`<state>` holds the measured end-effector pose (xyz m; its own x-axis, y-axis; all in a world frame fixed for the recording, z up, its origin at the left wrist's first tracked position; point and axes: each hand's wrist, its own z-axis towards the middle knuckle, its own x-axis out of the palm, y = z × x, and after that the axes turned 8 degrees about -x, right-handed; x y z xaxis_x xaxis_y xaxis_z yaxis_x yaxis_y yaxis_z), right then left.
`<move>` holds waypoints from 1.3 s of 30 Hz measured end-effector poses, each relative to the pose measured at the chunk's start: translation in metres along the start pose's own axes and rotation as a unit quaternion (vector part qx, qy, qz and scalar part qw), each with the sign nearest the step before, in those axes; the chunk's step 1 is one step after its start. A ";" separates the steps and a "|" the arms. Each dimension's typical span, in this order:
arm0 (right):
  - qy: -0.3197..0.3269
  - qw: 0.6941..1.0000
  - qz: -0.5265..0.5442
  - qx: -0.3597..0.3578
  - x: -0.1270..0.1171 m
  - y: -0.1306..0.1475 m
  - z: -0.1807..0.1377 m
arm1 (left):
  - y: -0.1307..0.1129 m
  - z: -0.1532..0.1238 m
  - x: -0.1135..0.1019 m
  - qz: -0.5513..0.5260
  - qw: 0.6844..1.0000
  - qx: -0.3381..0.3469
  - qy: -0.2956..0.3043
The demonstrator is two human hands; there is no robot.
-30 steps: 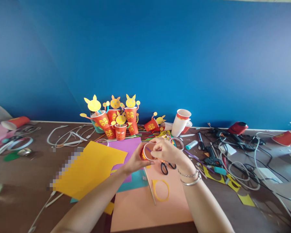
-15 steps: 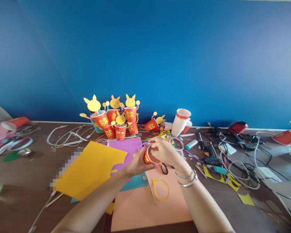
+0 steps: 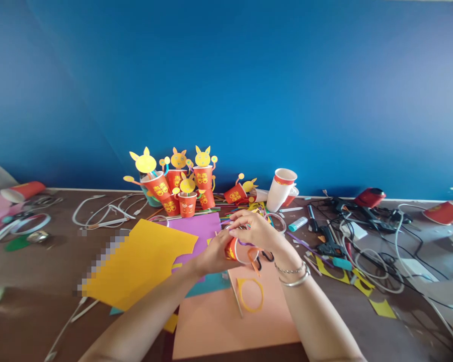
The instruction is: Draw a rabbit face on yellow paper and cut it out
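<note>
Has tipped the red paper cup (image 3: 234, 250) lower and nudged it toward 4 o'clock over the last second; now holds it on its side, open mouth facing 3 o'clock, just above the desk (image 3: 38, 306) and over the far edge of a peach paper sheet (image 3: 219, 327). Wraps the left hand (image 3: 211, 255) round the cup's base from 9 o'clock, grip closed on it. Arches the right hand (image 3: 255, 230) over the rim from 1 o'clock, grip pinching a thin purple strip (image 3: 244, 243) across the mouth. Lets an orange strip (image 3: 254, 260) dangle below the rim. Half hides black scissors (image 3: 267, 257) at 4 o'clock of the cup. Shows a yellow paper ring (image 3: 250, 295) on that sheet at 6 o'clock and cup figures (image 3: 181, 188) with yellow heads at 11 o'clock.
</note>
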<state>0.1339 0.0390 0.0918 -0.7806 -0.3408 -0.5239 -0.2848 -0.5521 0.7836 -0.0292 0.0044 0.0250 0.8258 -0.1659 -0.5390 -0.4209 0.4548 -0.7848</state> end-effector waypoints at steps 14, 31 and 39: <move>-0.164 0.961 0.216 0.059 0.000 0.010 0.007 | 0.000 0.000 0.003 -0.057 0.998 -0.007 0.004; -0.045 0.994 -0.095 -0.010 -0.003 0.019 -0.001 | 0.012 0.003 0.005 -0.205 0.972 -0.054 -0.101; -0.037 0.987 -0.153 -0.031 -0.006 0.015 -0.001 | -0.004 0.004 0.004 -0.262 0.960 -0.062 -0.071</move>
<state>0.1351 0.0325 0.1063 -0.7021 -0.0957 -0.7056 -0.4812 -0.6667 0.5692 -0.0232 0.0054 0.0272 0.9754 -0.2194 -0.0194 0.0328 0.2317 -0.9722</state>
